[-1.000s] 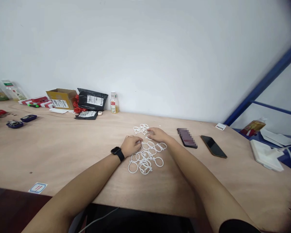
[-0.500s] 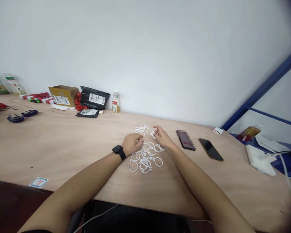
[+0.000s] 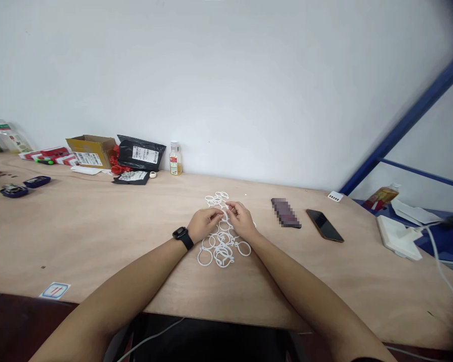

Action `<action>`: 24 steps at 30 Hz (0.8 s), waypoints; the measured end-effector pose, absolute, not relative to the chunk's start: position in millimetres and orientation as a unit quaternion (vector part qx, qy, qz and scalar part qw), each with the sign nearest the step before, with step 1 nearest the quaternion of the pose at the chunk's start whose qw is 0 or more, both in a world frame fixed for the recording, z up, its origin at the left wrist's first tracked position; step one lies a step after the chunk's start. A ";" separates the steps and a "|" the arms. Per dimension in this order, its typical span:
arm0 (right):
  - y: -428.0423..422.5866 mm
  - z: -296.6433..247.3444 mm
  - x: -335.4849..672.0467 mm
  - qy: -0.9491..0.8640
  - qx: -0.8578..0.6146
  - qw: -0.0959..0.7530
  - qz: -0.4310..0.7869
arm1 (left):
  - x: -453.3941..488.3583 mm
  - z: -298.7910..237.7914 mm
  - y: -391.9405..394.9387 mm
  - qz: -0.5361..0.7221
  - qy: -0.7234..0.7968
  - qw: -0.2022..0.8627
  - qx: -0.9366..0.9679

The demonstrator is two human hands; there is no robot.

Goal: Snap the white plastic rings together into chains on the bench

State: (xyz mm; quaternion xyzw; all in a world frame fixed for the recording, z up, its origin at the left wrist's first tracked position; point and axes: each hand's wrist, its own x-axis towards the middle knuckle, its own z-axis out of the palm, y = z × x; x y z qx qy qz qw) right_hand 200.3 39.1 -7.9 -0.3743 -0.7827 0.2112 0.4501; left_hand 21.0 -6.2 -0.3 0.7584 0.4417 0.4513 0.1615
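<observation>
Both hands meet over a spread of white plastic rings. My left hand (image 3: 202, 224), with a black watch (image 3: 180, 233) on its wrist, pinches the left side of a white ring (image 3: 225, 216). Opposite it, my right hand (image 3: 242, 222) has thumb and forefinger closed on the same ring's right side; the fingers partly cover it. Several loose white rings with small tabs (image 3: 205, 257) overlap on the table below the hands. Just beyond the fingertips lies a smaller cluster of white rings (image 3: 210, 199).
Two phones, a dark phone (image 3: 286, 213) and a brown-edged phone (image 3: 324, 225), lie right of my hands. At the back left stand a small bottle (image 3: 175, 159), a black parcel bag (image 3: 141, 153) and an open carton (image 3: 92, 151). A white power strip (image 3: 394, 236) is far right.
My right hand has moved left from beside the far cluster and now meets my left hand at a ring. The left fingers have closed in a pinch. The view has shifted slightly.
</observation>
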 end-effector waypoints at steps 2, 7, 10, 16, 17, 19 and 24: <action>41.7 -6.0 207.0 -0.769 -0.381 0.475 0.195 | 20.1 -3.0 -4.3 0.474 0.451 0.193 0.731; 51.2 -7.1 219.3 -0.758 -0.379 0.499 0.182 | 18.7 -6.2 -1.9 0.492 0.469 0.230 0.696; 55.6 -12.3 219.4 -0.749 -0.394 0.493 0.203 | 18.1 -8.0 -0.8 0.492 0.478 0.201 0.700; 55.1 -15.4 217.9 -0.744 -0.415 0.495 0.170 | 16.9 -11.1 1.6 0.485 0.474 0.178 0.714; 54.3 -14.4 218.4 -0.745 -0.415 0.496 0.161 | 16.9 -10.0 1.2 0.484 0.471 0.174 0.716; 52.9 -12.3 219.1 -0.747 -0.415 0.498 0.150 | 17.2 -6.3 -0.5 0.487 0.465 0.153 0.723; 52.7 -10.7 217.6 -0.752 -0.418 0.489 0.141 | 18.8 -0.5 -4.6 0.495 0.474 0.156 0.711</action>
